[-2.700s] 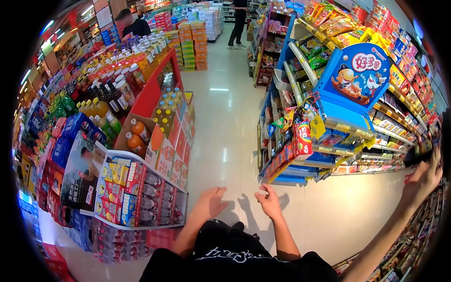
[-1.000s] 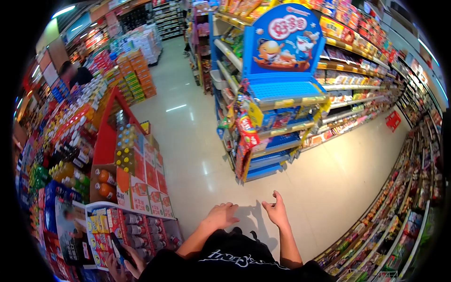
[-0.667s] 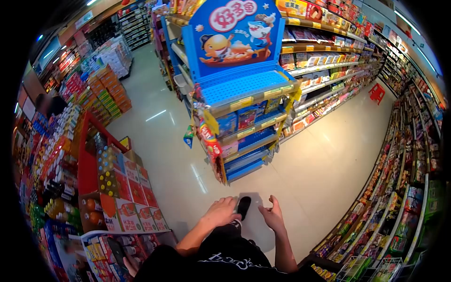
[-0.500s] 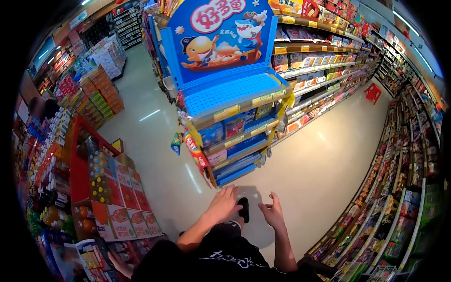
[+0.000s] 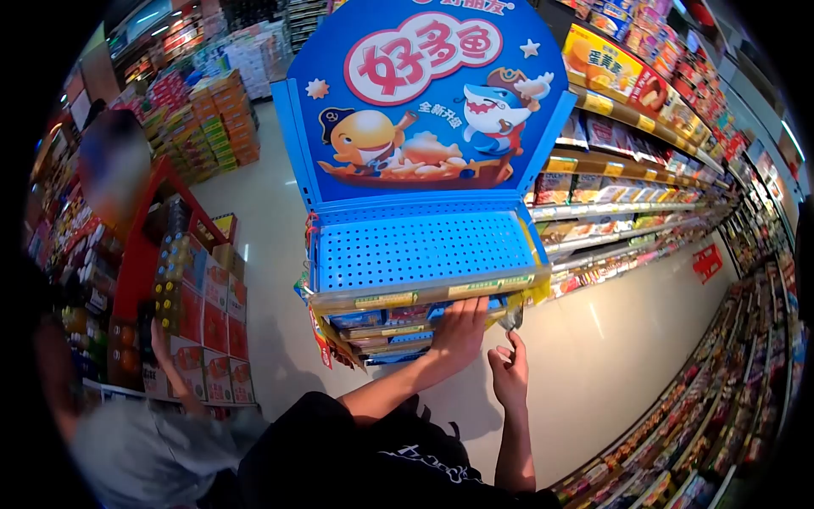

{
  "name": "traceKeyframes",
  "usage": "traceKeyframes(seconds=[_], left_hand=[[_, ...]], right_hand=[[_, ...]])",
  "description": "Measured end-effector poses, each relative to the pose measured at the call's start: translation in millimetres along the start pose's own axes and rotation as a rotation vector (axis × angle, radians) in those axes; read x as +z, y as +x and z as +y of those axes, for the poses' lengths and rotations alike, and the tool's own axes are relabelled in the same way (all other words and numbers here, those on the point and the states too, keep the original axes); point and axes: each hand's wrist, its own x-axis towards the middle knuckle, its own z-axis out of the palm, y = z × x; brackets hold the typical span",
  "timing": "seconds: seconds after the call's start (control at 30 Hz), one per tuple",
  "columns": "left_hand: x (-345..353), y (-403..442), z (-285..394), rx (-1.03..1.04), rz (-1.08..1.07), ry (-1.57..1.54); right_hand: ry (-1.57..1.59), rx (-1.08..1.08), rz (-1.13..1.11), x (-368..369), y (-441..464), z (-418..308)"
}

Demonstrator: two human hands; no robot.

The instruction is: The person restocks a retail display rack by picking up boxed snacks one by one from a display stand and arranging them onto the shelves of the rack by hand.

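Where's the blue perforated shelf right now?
Centre of the head view: the blue perforated shelf sits directly below the cartoon sign and, in the picture, just above the left hand.

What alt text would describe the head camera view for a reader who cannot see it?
A person's left hand is at the front of a blue display rack in a shop, the right hand beside it, loosely curled. A cartoon sign tops the rack; packaged goods line the right, and another person in grey is at left.

blue display rack (image 5: 415, 204) | upright | perforated top shelf (image 5: 424, 248) | cartoon header (image 5: 428, 110) | directly ahead
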Motion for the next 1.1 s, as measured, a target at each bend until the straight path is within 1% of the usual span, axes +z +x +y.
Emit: traceKeyframes(seconds=[0.03, 0.1, 0.13, 0.2, 0.23, 0.27, 0.3, 0.33, 0.37, 0.43, 0.47, 0.57, 0.6, 0.7, 0.73, 0.83, 0.87, 1.0, 1.1], left_hand=[[9, 6, 0, -0.037, -0.040, 0.005], [23, 17, 1, -0.119, -0.111, 0.017], [15, 30, 5, -0.074, 0.024, 0.105], [10, 48, 11, -0.274, -0.227, 0.024], [11, 52, 13, -0.388, -0.347, -0.023], [25, 48, 9, -0.260, -0.165, 0.145], [43, 47, 2, -0.203, 0.000, 0.241], [41, 52, 3, -0.231, 0.030, 0.157], [38, 53, 6, -0.255, 0.054, 0.069], [26, 61, 22, -0.375, -0.007, 0.080], [23, 64, 28, -0.435, -0.033, 0.083], [24, 59, 36, -0.340, 0.140, 0.137], [26, 56, 42, -0.374, 0.130, 0.144], [33, 44, 59, -0.476, 0.091, 0.166], [28, 43, 67, -0.468, 0.121, 0.132], [36, 31, 70, -0.438, 0.246, 0.143], [37, 27, 73, -0.461, 0.249, 0.151], [36, 11, 87, -0.477, 0.254, 0.201], [38, 0, 95, -0.471, 0.339, 0.182]], right_hand=[[0.055, -0.026, -0.016, 0, 10, -4], [0.069, -0.100, -0.062, -1, 33, 4], [0.067, -0.137, -0.092, -2, 45, 9], [0.084, -0.214, -0.144, -4, 66, 18], [0.095, -0.191, -0.183, -5, 70, 8], [0.104, -0.168, -0.221, -10, 70, -5], [0.115, -0.156, -0.250, -11, 76, -15], [0.039, -0.220, -0.262, -13, 83, -10], [0.052, -0.204, -0.304, -17, 87, -7], [0.077, -0.169, -0.378, -26, 92, -7], [0.137, -0.180, -0.430, -30, 98, 5], [0.042, -0.147, -0.557, -54, 95, -7], [0.014, -0.115, -0.646, -60, 101, -2], [0.005, -0.153, -0.730, -75, 105, 4], [0.016, -0.105, -0.787, -82, 108, 6], [0.101, -0.064, -0.837, -91, 115, 5], [0.181, -0.107, -0.824, -92, 116, 13], [0.175, -0.162, -0.819, -99, 122, 4], [0.163, -0.200, -0.809, -100, 125, 2]])
